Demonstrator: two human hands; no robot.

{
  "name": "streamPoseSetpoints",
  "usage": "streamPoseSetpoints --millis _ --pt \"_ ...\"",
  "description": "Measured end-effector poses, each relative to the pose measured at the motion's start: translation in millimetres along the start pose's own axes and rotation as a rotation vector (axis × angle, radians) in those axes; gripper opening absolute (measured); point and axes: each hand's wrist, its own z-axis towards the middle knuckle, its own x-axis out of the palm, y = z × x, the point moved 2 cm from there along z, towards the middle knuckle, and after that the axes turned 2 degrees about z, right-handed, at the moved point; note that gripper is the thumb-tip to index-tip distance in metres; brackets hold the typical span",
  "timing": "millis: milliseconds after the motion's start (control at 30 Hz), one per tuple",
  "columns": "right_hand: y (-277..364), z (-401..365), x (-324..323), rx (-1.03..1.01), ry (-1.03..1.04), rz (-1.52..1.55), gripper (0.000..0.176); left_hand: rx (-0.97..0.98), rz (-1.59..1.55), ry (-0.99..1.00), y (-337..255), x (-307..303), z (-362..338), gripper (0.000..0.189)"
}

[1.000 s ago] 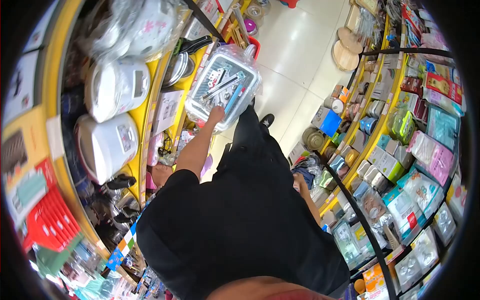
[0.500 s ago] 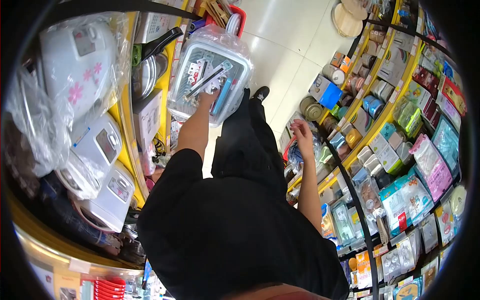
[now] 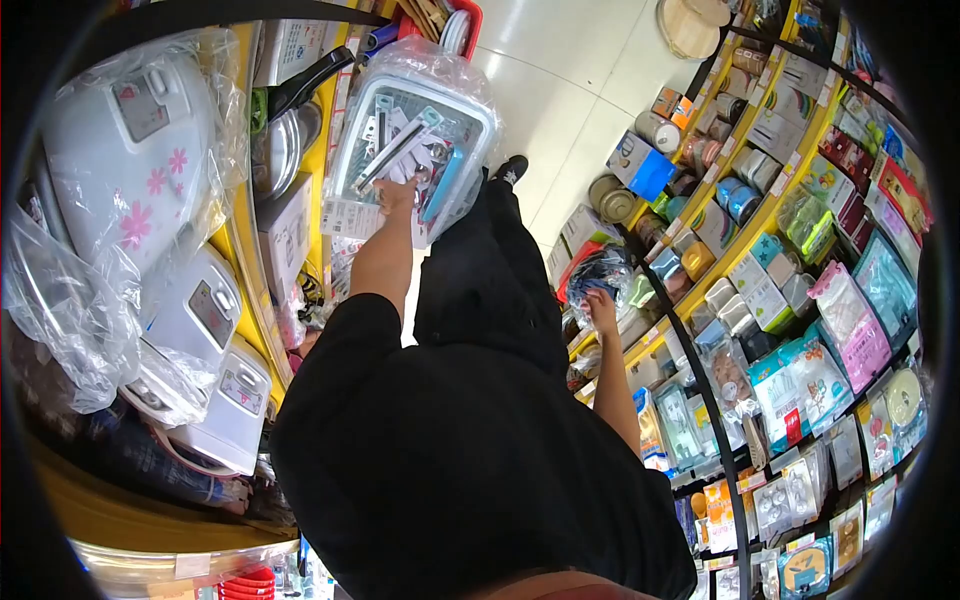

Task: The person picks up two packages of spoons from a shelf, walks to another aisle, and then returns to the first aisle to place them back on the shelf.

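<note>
My left hand (image 3: pixel 398 195) is inside the near side of a clear plastic bin (image 3: pixel 487 150), its fingertips closed at the lower ends of the packets. Beside it, a white printed packet (image 3: pixel 352 218) overlaps the bin's near left rim. Slim carded packets with dark strips (image 3: pixel 396 150) and a long blue packet (image 3: pixel 443 186) lie in the bin. On the other side my right hand (image 3: pixel 600 308) is held low, empty, fingers loosely bent and apart. Its fingertips overlap the edge of a plastic-wrapped dark bundle (image 3: pixel 598 272) by the right shelf.
Boxed white scales (image 3: pixel 130 150) in plastic fill the left shelf, with a black-handled pan (image 3: pixel 310 85) beyond. Cups, tins and hanging packets (image 3: pixel 780 300) line the right shelf. A tiled floor (image 3: pixel 545 60) runs between, and round wooden boards (image 3: pixel 690 25) lie at the far end.
My left hand has shifted toward the bin's near left corner, where the white printed packet now shows. My right hand has moved lower, uncovering the wrapped bundle. The view has shifted slightly.
</note>
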Motion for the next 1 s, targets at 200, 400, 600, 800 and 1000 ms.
streamPoseSetpoints --millis 200,400,600,800,1000 --pt "117.2 -6.3 31.7 -0.024 0.003 0.011 0.024 0.136 -0.157 -0.094 14.3 9.6 20.9 0.08" --pt "195.3 -9.9 66.5 -0.253 0.054 0.075 0.025 0.251 -0.449 -0.063 21.6 13.4 40.4 0.061" --pt "149.0 -4.7 52.8 -0.126 0.061 -0.057 0.019 0.436 -0.489 -0.06 28.5 21.6 63.3 0.062" --pt "70.5 -6.1 28.2 -0.11 0.01 -0.085 0.02 0.47 -0.407 0.051 27.2 -7.0 47.5 0.061" --pt "74.0 -3.2 30.2 -0.135 0.001 -0.053 0.02 0.519 -0.393 0.089 26.3 -31.2 22.8 0.05"
